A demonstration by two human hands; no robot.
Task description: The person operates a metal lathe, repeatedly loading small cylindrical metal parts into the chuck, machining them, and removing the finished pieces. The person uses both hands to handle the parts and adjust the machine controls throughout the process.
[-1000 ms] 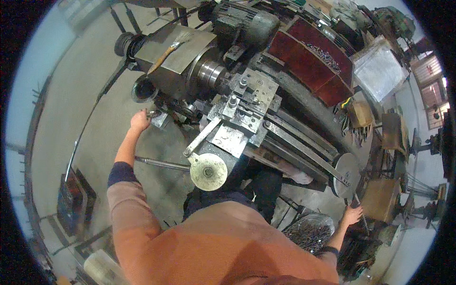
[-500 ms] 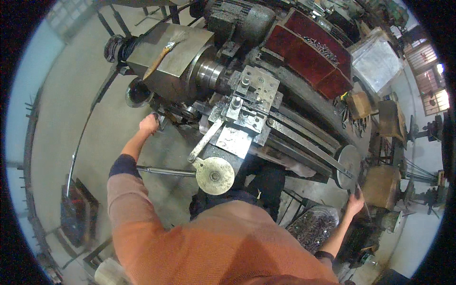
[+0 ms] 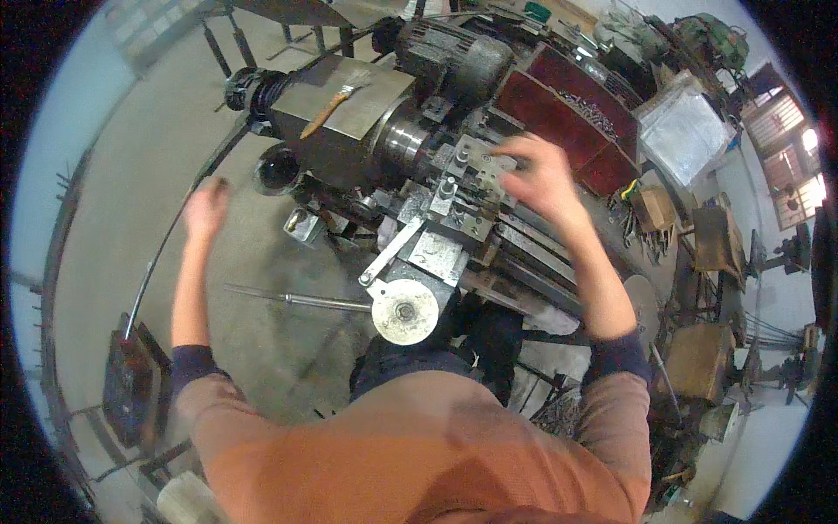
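Right grip (image 3: 546,179) moved near the slide (image 3: 467,225), long axis pointing lower left.

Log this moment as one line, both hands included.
left hand: blurred, grip unclear, left of lathe | right hand: open, over metal tool blocks, contact unclear | brush: on lathe's flat cover

It's dim and greyish in here. Well right of the lathe (image 3: 471,223), a window (image 3: 790,131) glares white; the lathe's bare metal gleams. Left of it the left hand (image 3: 206,211), and over it the right hand (image 3: 543,179), blur; far around it, straight lines bow toward black corners.
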